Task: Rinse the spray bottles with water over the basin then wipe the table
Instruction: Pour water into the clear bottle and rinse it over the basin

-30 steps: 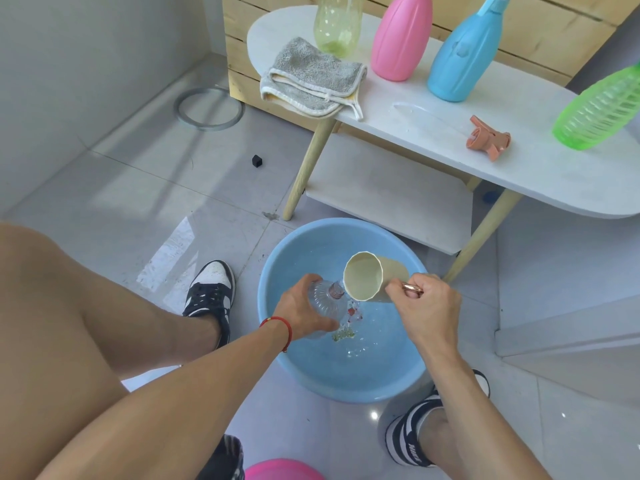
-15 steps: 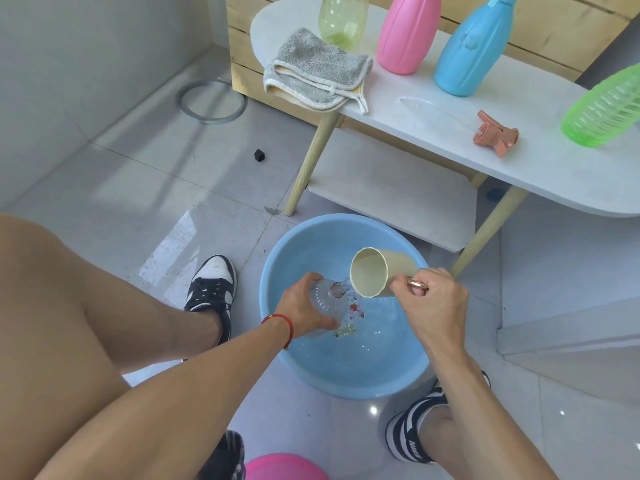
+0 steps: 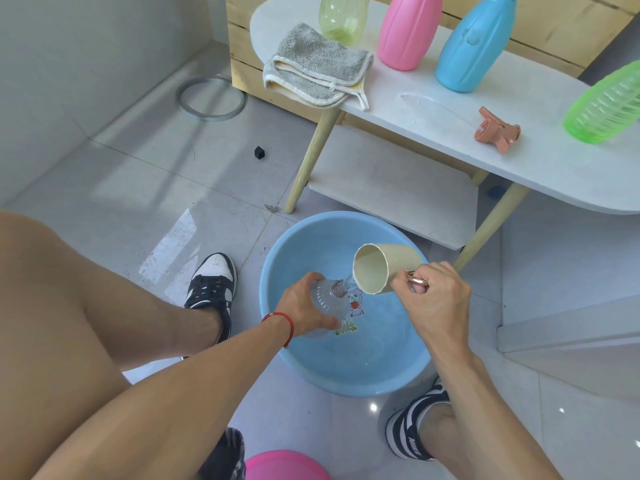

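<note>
Clear bottle (image 3: 330,299) sits tilted over the blue basin (image 3: 277,271), left hand (image 3: 304,306) fingers wrapped round it; right hand (image 3: 434,299) fingers grip the tipped cup (image 3: 381,268) by its handle. Narrow neck, wide cup: water could miss and splash the floor.

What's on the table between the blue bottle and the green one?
In the head view, only an orange spray nozzle lies on the table between the blue bottle and green bottle.
</note>
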The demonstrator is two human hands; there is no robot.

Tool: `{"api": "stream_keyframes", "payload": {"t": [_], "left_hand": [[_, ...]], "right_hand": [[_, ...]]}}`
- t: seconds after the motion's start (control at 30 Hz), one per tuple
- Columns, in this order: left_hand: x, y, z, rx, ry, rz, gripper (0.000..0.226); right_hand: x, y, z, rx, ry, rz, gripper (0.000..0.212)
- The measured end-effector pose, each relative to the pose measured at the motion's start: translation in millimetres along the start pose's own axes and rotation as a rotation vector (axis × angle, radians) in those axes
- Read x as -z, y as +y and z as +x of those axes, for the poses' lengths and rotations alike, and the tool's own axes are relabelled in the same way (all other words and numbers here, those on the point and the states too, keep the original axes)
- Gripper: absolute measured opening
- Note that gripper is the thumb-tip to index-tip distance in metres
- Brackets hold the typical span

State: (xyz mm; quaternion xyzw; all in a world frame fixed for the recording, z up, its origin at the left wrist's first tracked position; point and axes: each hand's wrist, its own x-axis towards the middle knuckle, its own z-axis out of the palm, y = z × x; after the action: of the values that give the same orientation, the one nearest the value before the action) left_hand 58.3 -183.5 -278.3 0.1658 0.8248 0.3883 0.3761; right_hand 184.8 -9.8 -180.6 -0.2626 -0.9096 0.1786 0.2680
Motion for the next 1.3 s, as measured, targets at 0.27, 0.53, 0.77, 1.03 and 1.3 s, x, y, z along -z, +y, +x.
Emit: {"api": "stream_keyframes", "payload": {"t": [0.27,0.53,0.77,1.03,1.3], "left_hand": [[-2,0,1,0.001,0.003,-0.006,0.088],[-2,1,0,0.009,-0.01,0.002,0.088],[-2,1,1,0.011,-0.015,0.029,0.09],[-3,0,2,0.005,-0.011,0.033,0.09],[-4,-1,2,0.006,-0.016,0.053,0.092]], "right_hand": [[-1,1,-1,0.051,0.024,-0.011,0.048],[-2,1,-3,0.106,0.028,-0.012,0.051],[-3,4,-3,0.178,0.06,-0.04,0.043],[-5,9,-3,0.312,0.109,-0.08,0.04],[-7,9,-4,0.426,0.131,-0.107,0.033]]}}
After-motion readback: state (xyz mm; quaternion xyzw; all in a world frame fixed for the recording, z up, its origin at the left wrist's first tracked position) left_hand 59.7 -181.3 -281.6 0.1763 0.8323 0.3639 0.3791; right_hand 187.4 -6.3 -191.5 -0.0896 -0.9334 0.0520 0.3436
